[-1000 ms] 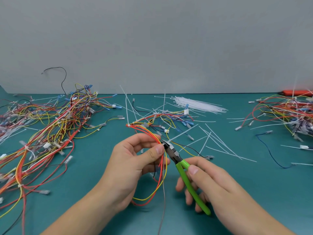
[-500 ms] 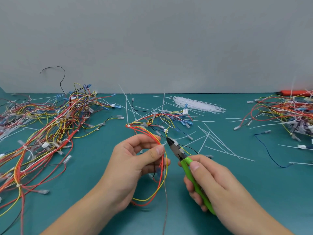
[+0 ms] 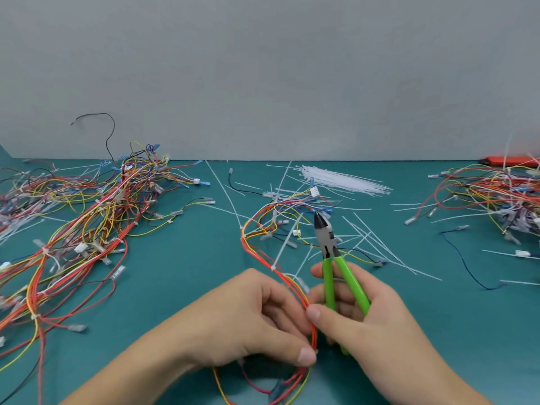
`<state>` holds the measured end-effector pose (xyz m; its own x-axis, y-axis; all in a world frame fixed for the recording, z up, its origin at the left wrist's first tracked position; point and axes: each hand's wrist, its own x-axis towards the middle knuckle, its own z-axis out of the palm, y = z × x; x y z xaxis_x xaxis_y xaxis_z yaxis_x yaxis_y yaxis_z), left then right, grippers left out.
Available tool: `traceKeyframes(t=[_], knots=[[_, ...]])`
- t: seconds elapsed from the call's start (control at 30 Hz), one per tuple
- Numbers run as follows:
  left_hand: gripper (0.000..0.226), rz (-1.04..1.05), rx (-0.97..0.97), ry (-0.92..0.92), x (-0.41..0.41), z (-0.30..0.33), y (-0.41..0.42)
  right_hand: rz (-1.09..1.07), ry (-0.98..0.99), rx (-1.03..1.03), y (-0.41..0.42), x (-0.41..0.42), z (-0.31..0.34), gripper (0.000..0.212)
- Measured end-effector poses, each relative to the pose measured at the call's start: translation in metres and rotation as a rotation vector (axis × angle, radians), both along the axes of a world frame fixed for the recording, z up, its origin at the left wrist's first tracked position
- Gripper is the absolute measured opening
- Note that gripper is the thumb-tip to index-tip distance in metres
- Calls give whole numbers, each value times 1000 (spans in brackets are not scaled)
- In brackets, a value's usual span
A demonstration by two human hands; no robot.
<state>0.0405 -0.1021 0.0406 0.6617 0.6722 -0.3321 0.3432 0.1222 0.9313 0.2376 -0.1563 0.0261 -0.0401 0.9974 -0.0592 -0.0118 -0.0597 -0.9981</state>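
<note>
Hands at the near edge of the teal mat [image 3: 181,276]. Your left hand [image 3: 257,325] is curled, pinching the wire harness [image 3: 258,253] between thumb and fingers. The harness loops below that hand and runs away from you across the mat. Your right hand [image 3: 368,325] wraps its fingers round the green handles of the side cutters [image 3: 328,244], nose pointing away and jaws apparently together, while its thumb presses on the same wires.

Risks: with the thumb busy on the harness, only the fingers hold the cutters, so they may twist or slip. The nose sits just over the harness's far branches, and a careless dip could nick the insulation. The hanging loop may snag on loose cable ties [image 3: 377,247].

Count: two hands, one pair of cutters and one harness in hand. Loose ties are too many to number. Further off are one left harness heap [image 3: 96,217], one right harness heap [image 3: 493,194], one bunch of unused ties [image 3: 342,179] and one orange tool [image 3: 514,161].
</note>
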Motion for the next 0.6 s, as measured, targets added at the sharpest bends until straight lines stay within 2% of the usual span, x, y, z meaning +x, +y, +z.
traceKeyframes(t=[0.1, 0.23, 0.33, 0.47, 0.6], knots=[[28, 168, 24, -46, -6, 1, 9, -11, 100, -50, 2, 1, 1, 38], [32, 392, -145, -392, -13, 0, 23, -19, 206, -112, 4, 4, -1, 35], [38, 383, -124, -521, -8, -6, 22, -2, 284, -168, 4, 3, -2, 37], [31, 398, -50, -576, 1, -9, 16, 61, 401, -257, 3, -1, -3, 48], [31, 475, 0, -636, 3, -8, 17, 20, 317, -236, 2, -2, -6, 53]])
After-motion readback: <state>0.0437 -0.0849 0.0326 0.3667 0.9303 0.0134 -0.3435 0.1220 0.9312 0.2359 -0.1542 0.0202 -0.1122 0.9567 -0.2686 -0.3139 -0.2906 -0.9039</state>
